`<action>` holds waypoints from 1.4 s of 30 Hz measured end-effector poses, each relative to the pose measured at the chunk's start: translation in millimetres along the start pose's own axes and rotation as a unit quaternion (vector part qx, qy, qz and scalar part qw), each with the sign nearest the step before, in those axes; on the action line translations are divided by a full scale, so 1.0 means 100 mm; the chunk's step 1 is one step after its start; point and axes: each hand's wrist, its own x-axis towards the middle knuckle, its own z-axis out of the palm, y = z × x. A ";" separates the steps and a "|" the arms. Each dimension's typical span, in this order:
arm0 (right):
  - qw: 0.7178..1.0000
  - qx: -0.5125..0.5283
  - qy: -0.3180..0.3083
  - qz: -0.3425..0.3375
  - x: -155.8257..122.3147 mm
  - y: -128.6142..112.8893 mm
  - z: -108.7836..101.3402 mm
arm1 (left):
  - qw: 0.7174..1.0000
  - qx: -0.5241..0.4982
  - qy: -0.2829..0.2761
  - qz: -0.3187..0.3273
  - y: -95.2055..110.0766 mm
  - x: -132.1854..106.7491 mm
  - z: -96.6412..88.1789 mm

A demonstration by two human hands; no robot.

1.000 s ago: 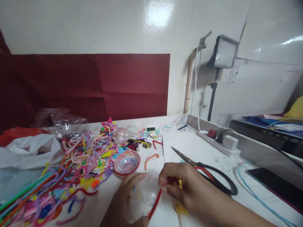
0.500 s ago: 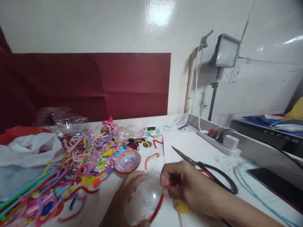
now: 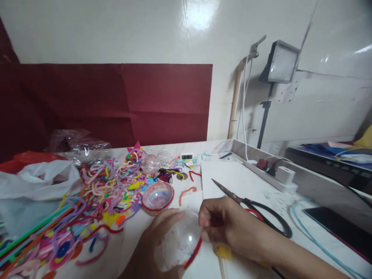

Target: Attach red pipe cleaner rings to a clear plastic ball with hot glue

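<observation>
My left hand (image 3: pixel 151 248) cups a clear plastic half-ball (image 3: pixel 180 242) from the left and below. A red pipe cleaner (image 3: pixel 194 252) runs along the half-ball's right rim. My right hand (image 3: pixel 225 226) pinches the upper end of that pipe cleaner against the rim, fingers closed. A second clear half-ball (image 3: pixel 157 196) with a red-trimmed rim and coloured swirls inside lies on the table just beyond my left hand. Black-handled scissors (image 3: pixel 250 207) lie shut right behind my right hand.
A heap of coloured pipe cleaners (image 3: pixel 99 197) covers the left of the white table (image 3: pixel 232 182). White and red plastic bags (image 3: pixel 37 180) lie far left. A power strip (image 3: pixel 273 174), a lamp on a stand (image 3: pixel 280 62) and a dark phone (image 3: pixel 337 226) are on the right.
The pipe cleaner has been laid closer round the half-ball's rim; my right hand's pinch shifted slightly up and right. The camera drifted a little.
</observation>
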 end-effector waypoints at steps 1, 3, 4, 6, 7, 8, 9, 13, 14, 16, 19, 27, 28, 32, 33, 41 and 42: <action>1.000 0.004 0.001 -0.002 0.00 0.01 0.00 | 1.000 -0.007 -0.002 -0.013 -0.01 -0.01 0.00; 1.000 0.010 0.005 -0.001 0.01 0.02 -0.01 | 0.998 -0.043 -0.010 -0.053 -0.03 -0.03 -0.01; 1.000 0.011 0.007 0.001 0.01 0.02 -0.02 | 0.995 -0.069 -0.015 -0.074 -0.04 -0.04 -0.02; 1.000 0.009 0.014 0.000 0.01 0.00 -0.03 | 0.987 -0.123 -0.025 -0.100 -0.04 -0.04 -0.03; 1.000 0.005 0.020 -0.004 0.01 -0.01 -0.04 | 0.984 -0.144 -0.029 -0.104 -0.03 -0.04 -0.03; 1.000 0.002 0.027 -0.009 0.01 -0.02 -0.04 | 0.981 -0.160 -0.029 -0.103 -0.02 -0.03 -0.04; 0.999 0.000 0.034 -0.013 0.01 -0.03 -0.04 | 0.980 -0.171 -0.025 -0.097 -0.01 -0.01 -0.05; 0.999 0.018 0.044 -0.005 0.02 -0.03 -0.01 | 0.980 -0.181 -0.020 -0.079 0.06 0.08 -0.09; 0.999 0.028 0.043 0.005 0.02 -0.02 0.00 | 0.980 -0.180 -0.020 -0.079 0.07 0.10 -0.10; 0.998 0.048 0.041 0.023 0.04 -0.02 0.01 | 0.979 -0.180 -0.030 -0.088 0.08 0.12 -0.13; 0.997 0.063 0.024 0.030 0.05 -0.01 0.03 | 0.975 -0.191 -0.059 -0.099 0.02 0.11 -0.17; 1.000 0.007 0.021 0.001 0.11 -0.17 0.04 | 0.949 -0.283 -0.091 -0.106 -0.04 0.18 -0.33; 1.000 0.004 0.021 -0.009 0.14 -0.21 0.05 | 0.944 -0.296 -0.093 -0.112 -0.02 0.20 -0.36; 0.999 0.005 0.033 -0.033 0.23 -0.33 0.09 | 0.939 -0.319 -0.080 -0.099 0.04 0.27 -0.50; 0.999 0.009 0.037 -0.036 0.24 -0.34 0.10 | 0.941 -0.317 -0.071 -0.092 0.03 0.27 -0.52; 0.996 0.064 0.054 -0.039 0.25 -0.12 0.18 | 0.945 -0.300 -0.075 -0.103 -0.14 0.21 -0.51; 0.995 0.068 0.053 -0.040 0.25 -0.10 0.19 | 0.947 -0.292 -0.079 -0.106 -0.15 0.20 -0.50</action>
